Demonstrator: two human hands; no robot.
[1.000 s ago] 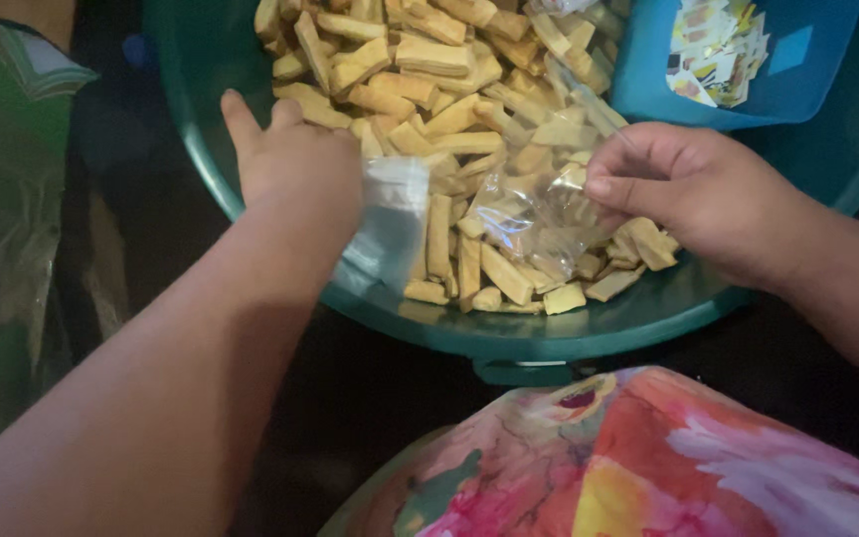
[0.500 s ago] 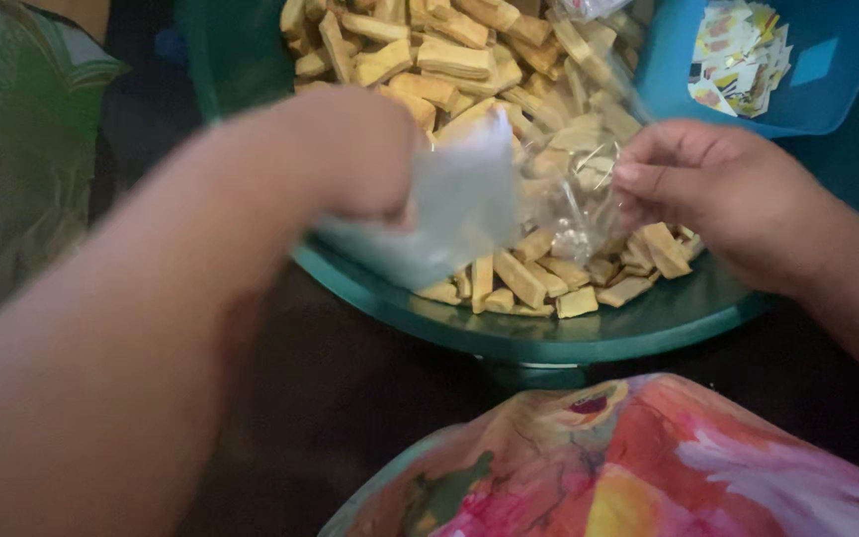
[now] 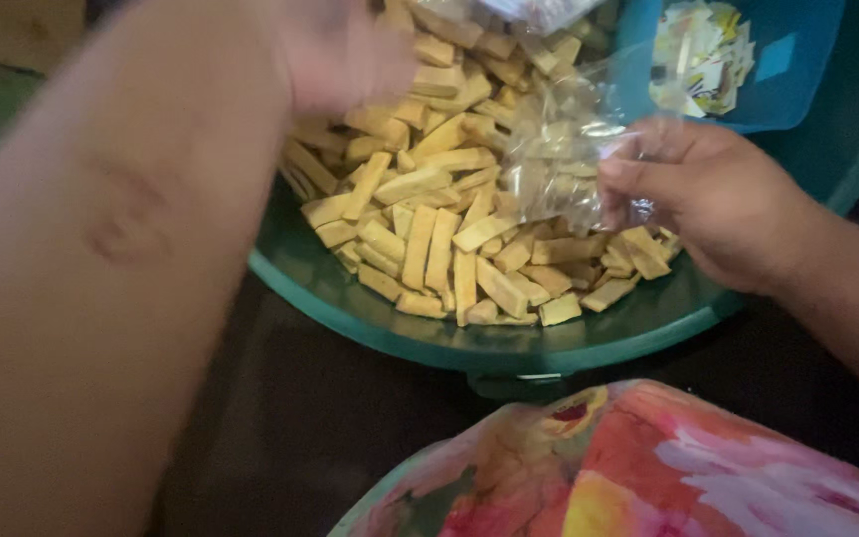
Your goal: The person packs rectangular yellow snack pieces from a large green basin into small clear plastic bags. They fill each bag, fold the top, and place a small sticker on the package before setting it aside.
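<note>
A large green basin (image 3: 469,343) holds a heap of yellow-orange stick-shaped snacks (image 3: 439,219). My right hand (image 3: 718,204) pinches a clear plastic bag (image 3: 559,149) over the right side of the heap. My left hand (image 3: 340,50) is raised over the far left of the heap, blurred, its fingers curled down toward the sticks; I cannot tell whether it holds anything. My left forearm fills the left of the view.
A blue tray (image 3: 777,70) with small printed paper slips (image 3: 703,55) rests inside the basin at the top right. A bright floral cloth (image 3: 638,467) lies in the foreground. The surface under the basin is dark.
My left hand let go of the bag's left side and rose up and back over the heap. The right hand keeps the bag, now lifted higher over the sticks.
</note>
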